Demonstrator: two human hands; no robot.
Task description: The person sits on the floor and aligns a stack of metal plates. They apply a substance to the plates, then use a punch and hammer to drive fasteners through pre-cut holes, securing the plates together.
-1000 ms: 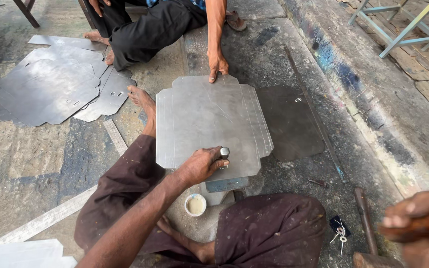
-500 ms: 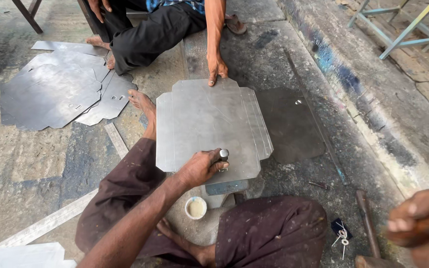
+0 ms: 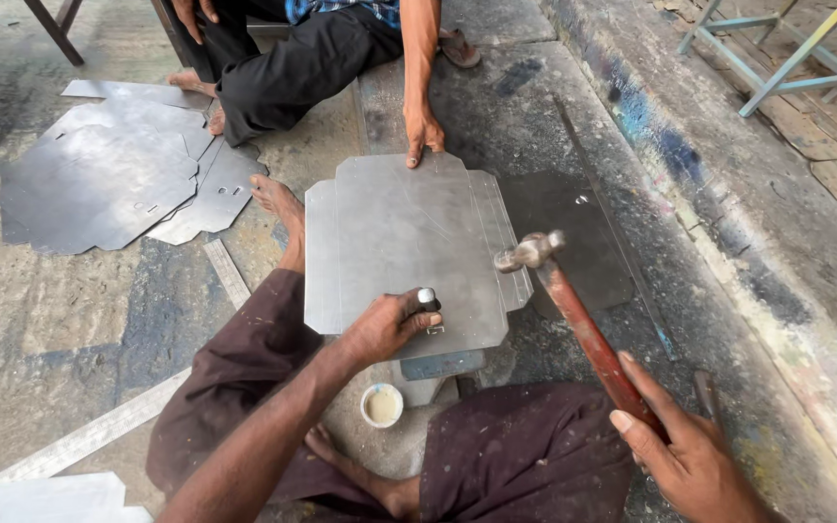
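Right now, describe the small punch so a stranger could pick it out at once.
Find the notched metal sheet on the floor between the two seated people. At its near edge the left hand pinches a short steel punch upright. Unlike the red-handled hammer in the right hand, it is stubby with a shiny rounded top.

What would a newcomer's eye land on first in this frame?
Probably the hammer, raised in the right hand at lower right, its head hanging over the right edge of the cut metal sheet in the middle of the floor. Next, the left hand pinching a small metal punch upright on the sheet's near edge, while another person's hand presses the far edge down. A pile of similar sheets lies at upper left.
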